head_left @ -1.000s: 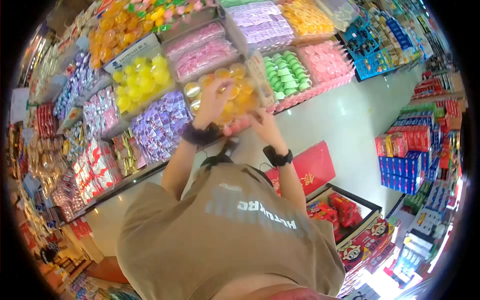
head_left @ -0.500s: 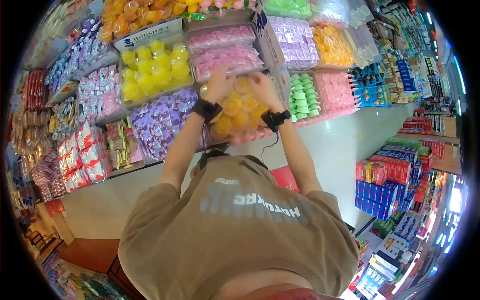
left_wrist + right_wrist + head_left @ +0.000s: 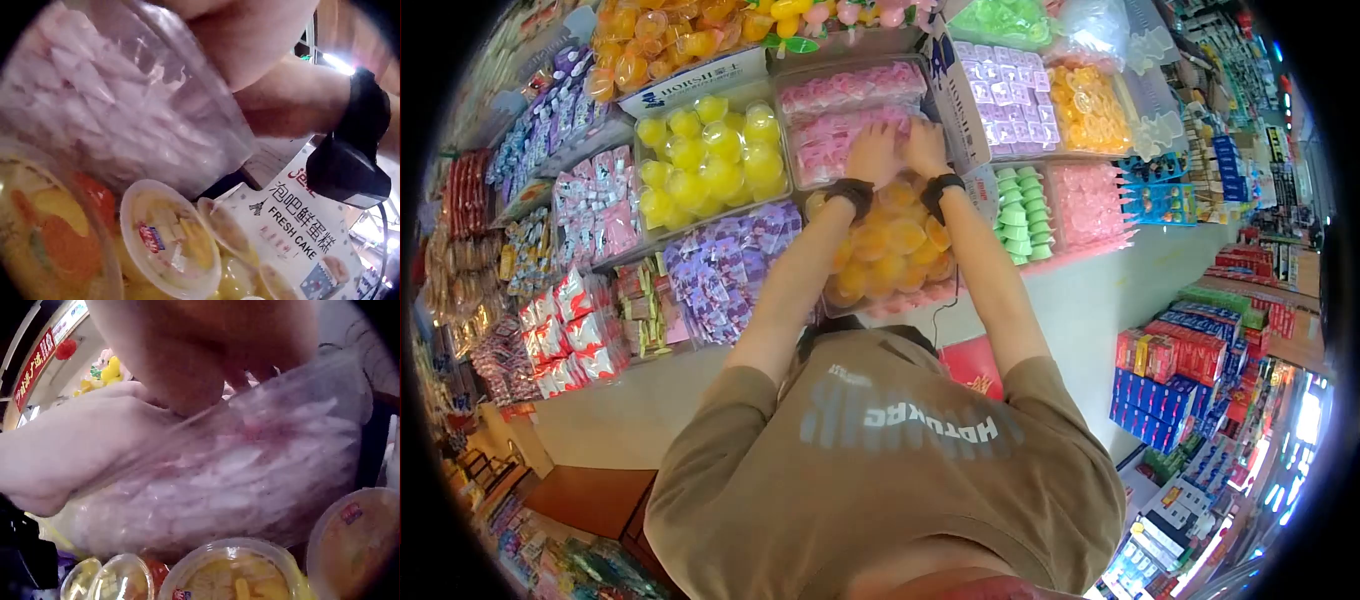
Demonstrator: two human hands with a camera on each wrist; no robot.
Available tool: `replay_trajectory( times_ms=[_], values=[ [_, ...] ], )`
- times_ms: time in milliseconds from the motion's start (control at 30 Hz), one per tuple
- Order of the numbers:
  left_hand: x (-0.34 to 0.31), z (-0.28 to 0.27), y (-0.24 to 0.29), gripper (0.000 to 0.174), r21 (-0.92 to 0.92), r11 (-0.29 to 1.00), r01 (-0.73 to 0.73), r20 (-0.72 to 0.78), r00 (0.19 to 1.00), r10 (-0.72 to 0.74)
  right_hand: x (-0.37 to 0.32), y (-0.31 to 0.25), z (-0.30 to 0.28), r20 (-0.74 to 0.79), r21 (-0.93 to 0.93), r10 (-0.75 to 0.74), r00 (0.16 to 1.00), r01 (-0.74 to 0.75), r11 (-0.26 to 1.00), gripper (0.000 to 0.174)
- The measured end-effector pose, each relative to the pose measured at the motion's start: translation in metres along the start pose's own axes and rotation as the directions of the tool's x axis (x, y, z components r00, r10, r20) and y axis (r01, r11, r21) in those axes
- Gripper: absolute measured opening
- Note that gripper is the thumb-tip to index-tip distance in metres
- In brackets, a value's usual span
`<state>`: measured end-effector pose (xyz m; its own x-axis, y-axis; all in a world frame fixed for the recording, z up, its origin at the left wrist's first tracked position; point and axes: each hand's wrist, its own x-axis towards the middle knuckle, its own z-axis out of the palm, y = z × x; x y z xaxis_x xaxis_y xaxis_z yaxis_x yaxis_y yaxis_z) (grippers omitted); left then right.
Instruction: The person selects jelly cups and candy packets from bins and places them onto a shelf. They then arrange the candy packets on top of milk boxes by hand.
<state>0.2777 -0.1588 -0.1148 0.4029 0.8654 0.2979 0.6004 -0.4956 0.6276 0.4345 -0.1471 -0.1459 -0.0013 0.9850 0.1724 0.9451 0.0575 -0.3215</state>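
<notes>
Both hands reach over the rim of a clear bin (image 3: 788, 130) of small pink-wrapped packets (image 3: 820, 145). My left hand (image 3: 875, 153) lies over the front packets, fingers pointing away from me. Close beside it, my right hand (image 3: 923, 148) reaches over the right end of the same bin. In the right wrist view, fingertips (image 3: 236, 378) come down just behind the bin's clear wall, right at the packets. The undersides of both hands are hidden. Below my wrists sit fruit jelly cups (image 3: 878, 270) with clear lids, holding yellow and orange pieces.
Yellow round jellies (image 3: 710, 150) in a tub and purple packets (image 3: 730, 260) stand to the left. Green cone-shaped sweets (image 3: 1022, 212) and pink ones (image 3: 1085, 190) are at the right. A white printed card (image 3: 300, 231) stands beside the cups. Stacked boxes (image 3: 1165, 375) stand on the floor.
Both hands have moved forward from the fruit jelly cups to the pink packets behind them, and now lie close together. The head view has shifted a little.
</notes>
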Motion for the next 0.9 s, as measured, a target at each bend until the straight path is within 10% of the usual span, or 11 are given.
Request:
replay_trajectory(
  times_ms=[333,467,667,733,833,867,900],
  values=[
    [0.002,0.003,0.007,0.061,0.126,0.992,0.024,-0.071,0.997,-0.015,-0.024,-0.026,-0.020,-0.309,-0.038,0.008,0.951,-0.021,0.999,0.020],
    [0.007,-0.008,0.016,0.063,0.061,0.995,0.074,-0.071,0.995,-0.070,-0.059,-0.066,-0.062,-0.433,0.363,0.166,0.886,0.003,0.932,0.020],
    [0.008,0.003,0.004,0.056,0.176,0.984,0.016,0.025,0.999,-0.021,-0.155,-0.086,-0.097,-0.059,0.552,0.473,0.879,-0.366,0.749,0.023],
    [0.014,0.009,-0.011,0.048,0.291,0.956,0.032,0.294,0.948,-0.122,-0.171,-0.099,-0.131,0.138,0.784,0.428,0.893,-0.362,0.504,0.031],
    [0.013,0.015,-0.028,0.042,0.253,0.941,-0.226,0.418,0.902,0.105,-0.185,-0.102,-0.174,0.070,0.958,0.309,0.949,-0.150,0.244,0.038],
    [0.015,0.020,-0.035,0.041,0.260,0.946,-0.196,0.414,0.907,0.075,-0.181,-0.088,-0.165,-0.095,0.831,0.252,0.963,-0.063,0.553,0.035],
    [0.019,0.029,-0.044,0.041,0.285,0.945,-0.162,0.406,0.913,0.034,-0.179,-0.082,-0.179,-0.226,0.810,0.267,0.937,0.028,0.586,0.031]
  ],
)
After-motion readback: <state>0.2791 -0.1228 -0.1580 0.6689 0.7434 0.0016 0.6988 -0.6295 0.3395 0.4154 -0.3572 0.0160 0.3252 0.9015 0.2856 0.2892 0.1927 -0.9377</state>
